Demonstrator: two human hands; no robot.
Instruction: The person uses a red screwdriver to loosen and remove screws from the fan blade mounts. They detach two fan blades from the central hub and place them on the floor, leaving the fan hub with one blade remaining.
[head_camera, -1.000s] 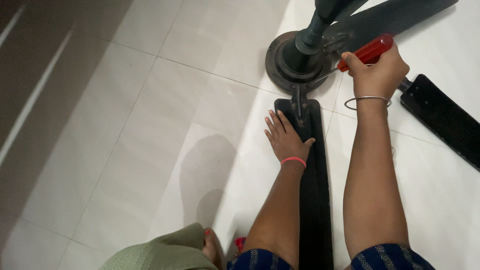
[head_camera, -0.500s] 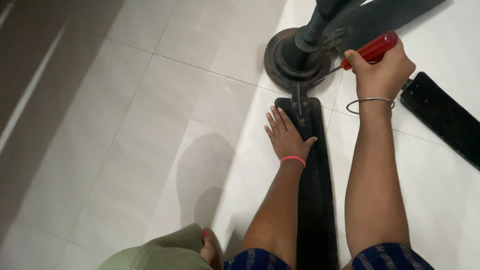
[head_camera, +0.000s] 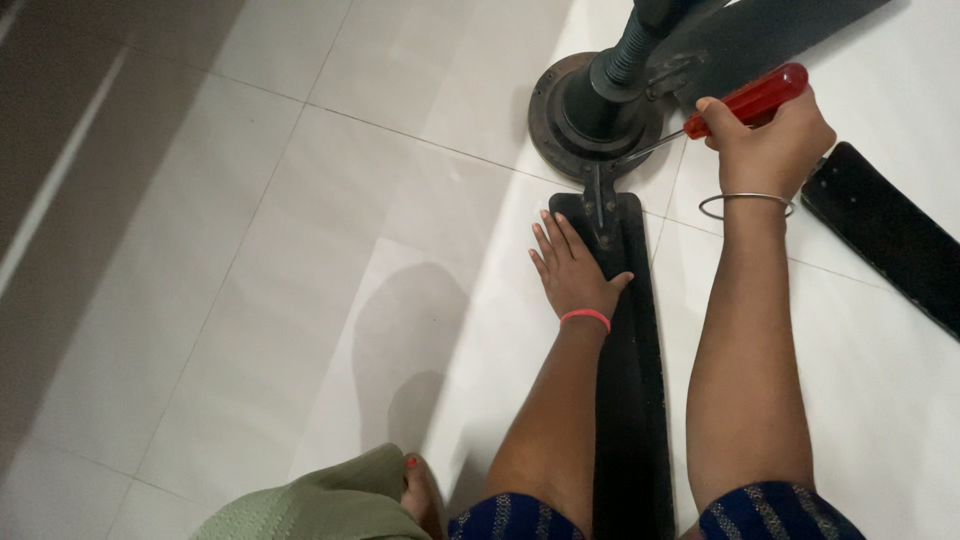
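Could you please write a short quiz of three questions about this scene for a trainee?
1. True or false: the left hand lies flat on the near fan blade.
2. What does the right hand hold? A) a hammer B) a red-handled screwdriver C) a brush
3. Fill in: the screwdriver's tip points at the fan's round ______.

Key: 1 true; 2 B; 3 motor hub.

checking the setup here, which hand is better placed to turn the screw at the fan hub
Right. The right hand already grips the red-handled screwdriver, tip at the fan hub; the left hand lies flat on the blade.
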